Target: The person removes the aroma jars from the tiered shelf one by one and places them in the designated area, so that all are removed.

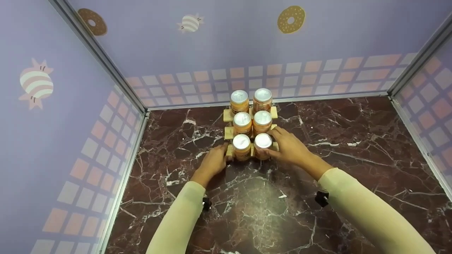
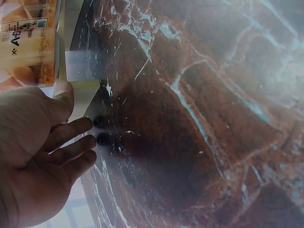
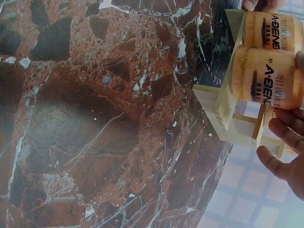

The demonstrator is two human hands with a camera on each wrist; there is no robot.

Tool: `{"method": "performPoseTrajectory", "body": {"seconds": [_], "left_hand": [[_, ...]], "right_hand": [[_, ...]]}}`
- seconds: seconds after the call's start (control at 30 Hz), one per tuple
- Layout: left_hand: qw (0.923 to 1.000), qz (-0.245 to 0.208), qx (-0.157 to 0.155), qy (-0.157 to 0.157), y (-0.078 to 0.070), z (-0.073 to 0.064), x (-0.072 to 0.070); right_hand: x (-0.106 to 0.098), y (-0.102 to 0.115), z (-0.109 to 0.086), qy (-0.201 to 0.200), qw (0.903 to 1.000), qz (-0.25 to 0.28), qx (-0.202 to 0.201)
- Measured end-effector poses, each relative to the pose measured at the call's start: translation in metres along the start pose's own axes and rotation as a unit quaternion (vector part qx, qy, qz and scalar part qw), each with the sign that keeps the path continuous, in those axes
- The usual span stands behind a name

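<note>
A light wooden stepped rack (image 1: 229, 133) stands near the back wall, holding several orange cans with silver tops in two columns. My left hand (image 1: 213, 161) is at the rack's front left end; in the left wrist view its thumb (image 2: 64, 97) lies against the wooden edge, the other fingers bent beside it. The right hand (image 1: 290, 145) grips the front right can (image 1: 263, 141), thumb on the near side and fingers around its right. In the right wrist view that can (image 3: 266, 78) sits upright in the rack, lettered "A-BENG". Beside it stands the front left can (image 1: 241, 143).
The dark red marbled tabletop (image 1: 254, 211) reaches toward me from the rack. Purple walls with checked patterns enclose it at the back (image 1: 219, 46), the left (image 1: 53, 141) and the right (image 1: 434, 81). Small black devices (image 1: 321, 199) sit on both wrists.
</note>
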State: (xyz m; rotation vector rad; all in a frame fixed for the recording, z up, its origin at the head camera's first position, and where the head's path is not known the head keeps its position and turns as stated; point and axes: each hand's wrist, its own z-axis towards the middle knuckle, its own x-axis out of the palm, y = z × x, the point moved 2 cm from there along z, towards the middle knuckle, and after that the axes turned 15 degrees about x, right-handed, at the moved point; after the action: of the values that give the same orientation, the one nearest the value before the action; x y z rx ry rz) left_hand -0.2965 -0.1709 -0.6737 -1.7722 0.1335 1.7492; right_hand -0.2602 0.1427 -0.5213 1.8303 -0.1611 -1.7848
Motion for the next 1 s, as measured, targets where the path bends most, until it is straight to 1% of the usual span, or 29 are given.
{"method": "performPoseTrajectory", "body": {"seconds": [0.17, 0.27, 0.57, 0.87, 1.0], "left_hand": [[0.9996, 0.015, 0.02, -0.009, 0.004, 0.002, 0.002], [0.9994, 0.016, 0.027, -0.014, 0.005, 0.002, 0.003], [0.9997, 0.008, 0.022, -0.009, 0.005, -0.001, 0.004], [0.9996, 0.008, 0.027, -0.01, 0.004, 0.001, 0.002], [0.9995, 0.006, 0.029, -0.008, 0.003, 0.001, 0.001]], "right_hand": [[-0.001, 0.001, 0.0, -0.008, 1.0, -0.003, -0.001], [-0.002, 0.001, 0.0, -0.01, 0.9999, -0.007, -0.001], [-0.005, -0.002, -0.002, -0.01, 0.9997, -0.013, -0.015], [-0.016, -0.01, -0.004, -0.028, 0.9993, -0.005, -0.024], [-0.023, -0.016, -0.007, -0.024, 0.9996, 0.005, -0.015]]}}
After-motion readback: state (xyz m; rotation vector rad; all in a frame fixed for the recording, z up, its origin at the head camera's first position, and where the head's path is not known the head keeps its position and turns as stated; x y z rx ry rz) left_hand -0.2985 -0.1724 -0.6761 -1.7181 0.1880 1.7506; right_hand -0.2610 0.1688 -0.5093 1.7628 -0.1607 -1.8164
